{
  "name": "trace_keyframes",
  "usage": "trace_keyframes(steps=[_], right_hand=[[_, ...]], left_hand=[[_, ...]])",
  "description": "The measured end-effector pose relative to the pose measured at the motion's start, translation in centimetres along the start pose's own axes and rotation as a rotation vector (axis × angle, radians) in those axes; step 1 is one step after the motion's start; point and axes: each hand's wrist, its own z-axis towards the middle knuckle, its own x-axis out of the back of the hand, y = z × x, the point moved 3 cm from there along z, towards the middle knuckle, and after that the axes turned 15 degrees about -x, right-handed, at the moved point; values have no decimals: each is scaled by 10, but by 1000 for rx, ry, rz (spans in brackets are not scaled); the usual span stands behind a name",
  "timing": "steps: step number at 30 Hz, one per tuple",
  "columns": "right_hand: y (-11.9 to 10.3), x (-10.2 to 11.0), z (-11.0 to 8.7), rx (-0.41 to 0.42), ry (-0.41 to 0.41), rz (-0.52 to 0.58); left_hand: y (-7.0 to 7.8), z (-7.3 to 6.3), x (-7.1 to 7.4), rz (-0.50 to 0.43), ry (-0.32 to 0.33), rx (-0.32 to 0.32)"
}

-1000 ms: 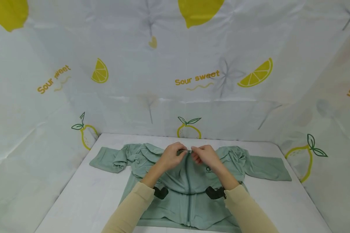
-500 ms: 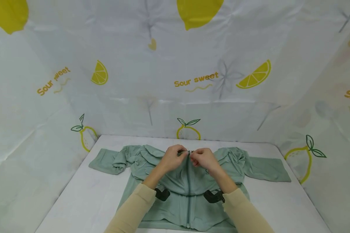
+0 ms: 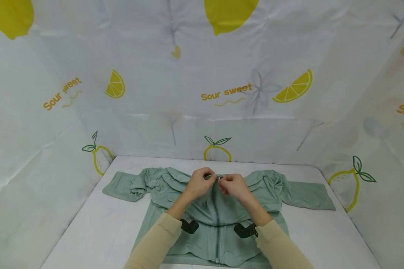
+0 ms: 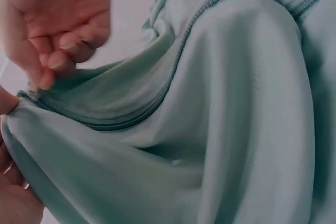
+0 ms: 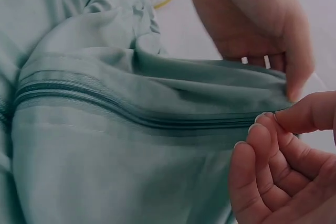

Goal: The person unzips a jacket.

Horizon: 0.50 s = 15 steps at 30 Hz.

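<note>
Head view: green jacket (image 3: pixel 202 241) is lying across white table (image 3: pixel 84 228), hem sitting by near edge, sleeves reaching toward left and right edges. Left hand (image 3: pixel 199 184) is pinching cloth at neck end, toward far edge; right hand (image 3: pixel 235 186) is pinching top of zipper (image 3: pixel 217 239), just beside it. Lemon-print sheet (image 3: pixel 148 82) is hanging behind far edge. Left wrist view: left thumb and fingers are gripping jacket's edge; right fingertips are nipping zipper end. Right wrist view: right thumb and index are pinching there, fingers hiding exact piece; zipper is running lengthwise over raised fabric.
</note>
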Motion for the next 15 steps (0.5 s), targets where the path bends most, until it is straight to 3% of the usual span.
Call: trace_keyframes(steps=[7,11,15], right_hand=[[14,-5,-1,-4,35,-97],[20,-5,-3,2,26,-114],[21,-4,-6,39,11,-136]], left_hand=[[3,3,14,-31,107,-2],[1,2,26,-4,182,14],[-4,-3,31,66,187,62]])
